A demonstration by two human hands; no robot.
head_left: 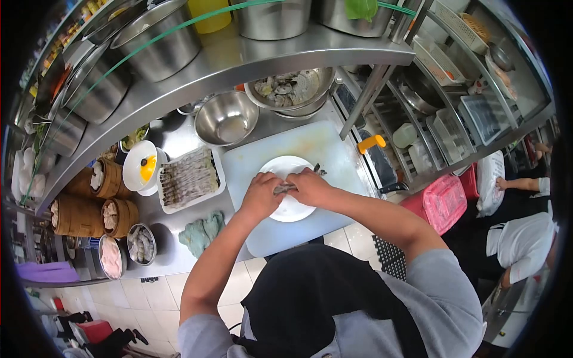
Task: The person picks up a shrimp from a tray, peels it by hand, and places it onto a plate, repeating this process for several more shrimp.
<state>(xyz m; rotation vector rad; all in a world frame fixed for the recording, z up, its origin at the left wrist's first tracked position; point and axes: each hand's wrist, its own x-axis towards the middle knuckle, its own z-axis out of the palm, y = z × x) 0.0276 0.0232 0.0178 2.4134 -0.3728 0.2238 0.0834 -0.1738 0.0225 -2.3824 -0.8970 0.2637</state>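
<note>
Over a white plate [290,209] on the pale cutting board [334,143], my left hand [262,194] and my right hand [311,188] meet with fingers closed. Between them they pinch a small greyish shrimp [283,189], mostly covered by the fingers. A dark tail-like bit [320,170] shows beyond my right hand. Left of the board, a white tray [221,174] holds rows of grey shrimp with dark ends. Behind it stands a steel bowl [227,119], and a larger steel bowl [325,80] with shrimp and shells sits to its right.
A white bowl with yellow egg [147,170], bamboo steamers [77,215] and a crumpled green cloth [202,234] lie to the left. A steel shelf [256,56] with pots overhangs the back. An orange handle [371,144] and a black knife handle [394,187] are right. A co-worker [522,238] stands far right.
</note>
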